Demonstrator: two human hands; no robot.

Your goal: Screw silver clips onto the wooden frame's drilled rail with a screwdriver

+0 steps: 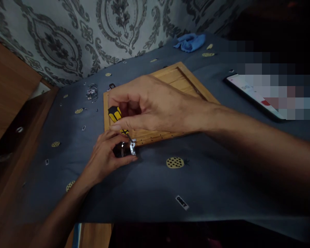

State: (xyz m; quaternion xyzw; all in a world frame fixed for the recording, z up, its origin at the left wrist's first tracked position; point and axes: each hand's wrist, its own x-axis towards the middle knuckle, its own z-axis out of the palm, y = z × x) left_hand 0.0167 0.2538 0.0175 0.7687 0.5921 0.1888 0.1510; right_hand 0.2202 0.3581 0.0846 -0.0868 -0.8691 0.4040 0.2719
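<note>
My right hand [150,103] grips a screwdriver [115,113] with a yellow and black handle, its shaft slanting down to the right. The shaft's lower end meets a small shiny metal bracket [132,147] at the front left corner of a wooden panel [170,81]. Pinched between the thumb and fingers of my left hand [105,155] is that same bracket. The panel lies flat with a raised frame and small dark holes along its near edge. My right hand and forearm hide part of it.
A pile of small metal parts [92,92] lies left of the panel. At the back is a crumpled blue cloth [189,42]; a phone [255,96] with its screen lit lies to the right. Dark cloth with pineapple prints [144,193] covers the surface, and a patterned wall [93,38] stands behind.
</note>
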